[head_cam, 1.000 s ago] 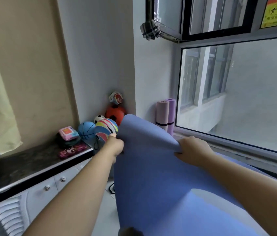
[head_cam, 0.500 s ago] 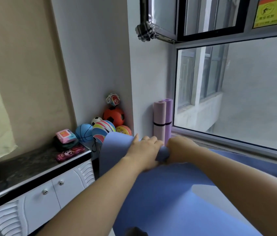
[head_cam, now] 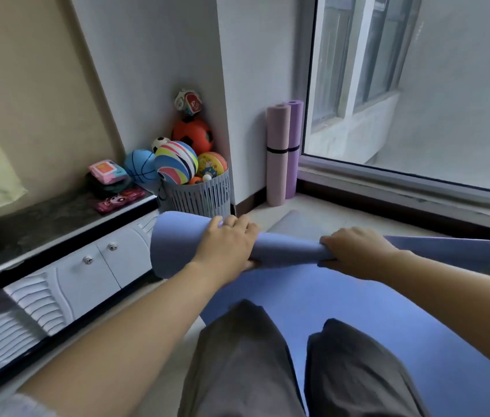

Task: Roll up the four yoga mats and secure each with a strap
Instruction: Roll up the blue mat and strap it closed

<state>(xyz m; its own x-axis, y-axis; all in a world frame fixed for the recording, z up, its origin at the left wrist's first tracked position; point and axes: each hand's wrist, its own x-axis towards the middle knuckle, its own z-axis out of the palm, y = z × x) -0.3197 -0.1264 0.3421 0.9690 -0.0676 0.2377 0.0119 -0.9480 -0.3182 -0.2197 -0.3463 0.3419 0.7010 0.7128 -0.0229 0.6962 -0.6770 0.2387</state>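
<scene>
Head view: you grip the rolled end of the blue yoga mat (head_cam: pixel 287 254) with both hands.
Your left hand (head_cam: pixel 225 245) and right hand (head_cam: pixel 356 251) each curl around the loose roll ahead of your knees; the rest of the mat lies flat under your legs. A pink mat (head_cam: pixel 277 164) and a purple mat (head_cam: pixel 295 127), rolled and dark-banded, stand upright against the wall beside the window, near a basket (head_cam: pixel 204 197) of balls.
</scene>
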